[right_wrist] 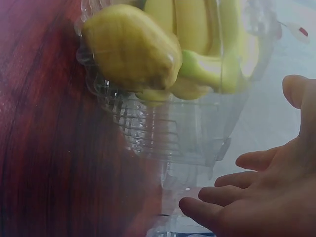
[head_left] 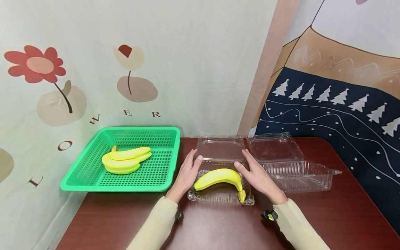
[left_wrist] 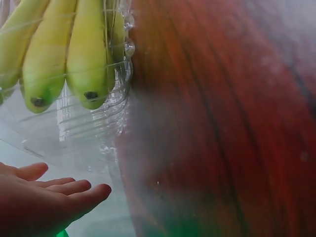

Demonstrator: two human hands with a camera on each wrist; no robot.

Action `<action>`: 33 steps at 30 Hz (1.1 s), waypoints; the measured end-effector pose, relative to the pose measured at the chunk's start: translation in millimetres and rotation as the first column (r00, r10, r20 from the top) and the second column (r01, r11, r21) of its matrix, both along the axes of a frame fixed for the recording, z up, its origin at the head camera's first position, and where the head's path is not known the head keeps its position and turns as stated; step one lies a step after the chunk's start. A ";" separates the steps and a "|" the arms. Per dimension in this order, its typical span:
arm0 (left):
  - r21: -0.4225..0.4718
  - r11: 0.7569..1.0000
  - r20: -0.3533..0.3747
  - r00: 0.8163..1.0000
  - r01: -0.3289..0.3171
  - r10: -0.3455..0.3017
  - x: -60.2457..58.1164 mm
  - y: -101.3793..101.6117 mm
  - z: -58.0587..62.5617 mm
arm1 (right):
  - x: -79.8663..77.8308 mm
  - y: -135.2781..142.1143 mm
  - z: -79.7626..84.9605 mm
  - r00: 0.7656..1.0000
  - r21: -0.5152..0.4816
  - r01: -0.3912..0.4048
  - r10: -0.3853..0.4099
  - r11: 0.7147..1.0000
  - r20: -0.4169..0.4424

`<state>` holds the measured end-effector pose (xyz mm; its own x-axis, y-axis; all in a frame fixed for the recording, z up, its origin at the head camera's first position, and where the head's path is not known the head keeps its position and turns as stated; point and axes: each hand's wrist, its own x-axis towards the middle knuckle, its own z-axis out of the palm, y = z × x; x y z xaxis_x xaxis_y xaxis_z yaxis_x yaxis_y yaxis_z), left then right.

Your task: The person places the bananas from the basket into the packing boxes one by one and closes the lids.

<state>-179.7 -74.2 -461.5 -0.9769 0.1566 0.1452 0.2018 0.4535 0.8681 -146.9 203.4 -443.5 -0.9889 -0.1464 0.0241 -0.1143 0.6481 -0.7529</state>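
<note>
A: Biggest first, how do we read the layout?

B: The tabletop (head_left: 218,225) carries everything. On its left sits the green basket (head_left: 115,188), put aside, we'd guess, to leave the middle free for handling.

A: And the boxes?

B: On the right we have a spare clear box (head_left: 300,182), lid folded back. The middle box (head_left: 218,200) lies between the hands, its own lid (head_left: 220,146) laid back on the far side, which we take as leaving the top free.

A: The fruit?

B: One banana bunch (head_left: 218,175) lies in the middle box, stem toward the near right; a second bunch (head_left: 120,163) rests in the basket.

A: And the hands?

B: The left hand (head_left: 186,173) and right hand (head_left: 259,175) flank the box, fingers straight, grasping nothing. We cannot tell whether either touches the lid.

A: What do the wrist views add?

B: From the head, the boxed bunch passes for a single curved banana. The left wrist view shows us several tips side by side behind plastic; the right, a thick stem end with more bananas beyond. Only the head view gives us the basket whole.
</note>
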 end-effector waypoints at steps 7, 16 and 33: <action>0.044 0.999 0.087 0.996 -0.013 0.009 -5.7 -0.2 -1.1 | -7.0 1.5 -1.8 0.998 -0.044 0.014 -0.011 0.999 0.060; 0.057 0.998 0.143 0.990 -0.020 0.011 -11.0 3.1 -3.2 | -12.7 -0.3 -3.8 0.991 -0.054 0.068 -0.061 0.996 0.123; 0.167 0.984 0.183 0.983 -0.056 0.025 -19.9 5.2 -6.0 | -23.5 -2.2 -9.6 0.977 -0.189 0.151 -0.117 0.970 0.180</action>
<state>-199.7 -69.0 -467.5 -0.9945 0.1042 -0.0122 0.0196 0.2995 0.9539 -170.4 201.2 -453.1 -0.9917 -0.0213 -0.1269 0.1009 0.4827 -0.8700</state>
